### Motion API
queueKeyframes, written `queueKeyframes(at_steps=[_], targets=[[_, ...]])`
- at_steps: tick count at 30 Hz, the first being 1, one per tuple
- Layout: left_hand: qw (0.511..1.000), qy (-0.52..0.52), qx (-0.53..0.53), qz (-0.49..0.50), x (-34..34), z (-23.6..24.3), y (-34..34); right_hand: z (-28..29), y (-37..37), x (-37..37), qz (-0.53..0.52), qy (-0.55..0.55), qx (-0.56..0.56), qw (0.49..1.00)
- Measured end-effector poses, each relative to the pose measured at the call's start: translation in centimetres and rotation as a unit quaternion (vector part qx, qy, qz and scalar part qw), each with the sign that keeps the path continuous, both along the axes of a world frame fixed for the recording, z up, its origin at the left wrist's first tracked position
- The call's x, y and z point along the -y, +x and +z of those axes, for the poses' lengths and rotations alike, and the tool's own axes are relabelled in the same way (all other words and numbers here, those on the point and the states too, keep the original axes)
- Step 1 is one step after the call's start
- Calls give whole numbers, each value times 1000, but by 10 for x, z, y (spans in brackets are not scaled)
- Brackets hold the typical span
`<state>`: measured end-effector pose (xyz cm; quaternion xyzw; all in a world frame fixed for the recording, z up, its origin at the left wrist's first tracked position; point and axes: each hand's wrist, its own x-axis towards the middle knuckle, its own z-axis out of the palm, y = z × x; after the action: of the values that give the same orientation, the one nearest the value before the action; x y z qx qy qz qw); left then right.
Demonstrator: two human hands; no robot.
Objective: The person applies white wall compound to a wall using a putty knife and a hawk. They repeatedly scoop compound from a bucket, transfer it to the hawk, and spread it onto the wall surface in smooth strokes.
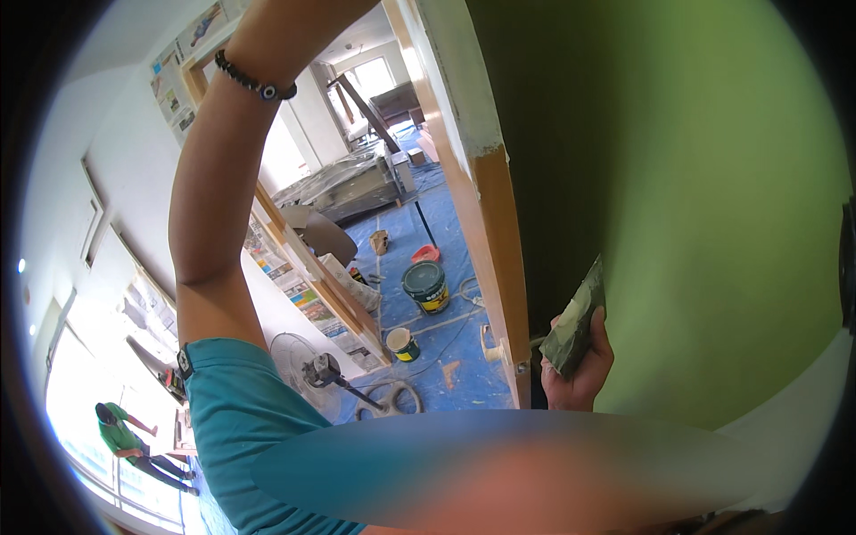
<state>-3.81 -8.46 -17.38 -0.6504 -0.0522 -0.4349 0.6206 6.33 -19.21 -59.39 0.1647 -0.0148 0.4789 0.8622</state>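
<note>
My left arm (223, 169), in a teal sleeve (232, 392) and with a dark bead bracelet (259, 85) at the wrist, is raised along the left side. Its hand is out of view past the top edge. Right of the door edge, my right hand (578, 385) grips a flat putty-smeared plate (575, 330), which stands tilted, its tip pointing up. Thumb and fingers close round its lower part. Beside it stretches a green wall (713, 223), darker near the door. A blurred patch across the bottom hides the right forearm.
A wooden door (497, 232) stands left of the green wall. Beyond lie blue floor sheeting (455, 339), a large bucket (426, 287), a small tub (402, 344), a red bowl (426, 254) and a standing fan (321, 370). Someone in green (125, 432) stands far left.
</note>
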Motion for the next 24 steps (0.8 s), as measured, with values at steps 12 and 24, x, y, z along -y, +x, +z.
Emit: queueKeyframes(at_steps=[12,24], targets=[[997,-43,-37,52,4,-50,12,-26,2,12,-13,12,-23,1000],[997,-51,-51,31,19,-118,13,-38,10,17,-3,53,-2,999]])
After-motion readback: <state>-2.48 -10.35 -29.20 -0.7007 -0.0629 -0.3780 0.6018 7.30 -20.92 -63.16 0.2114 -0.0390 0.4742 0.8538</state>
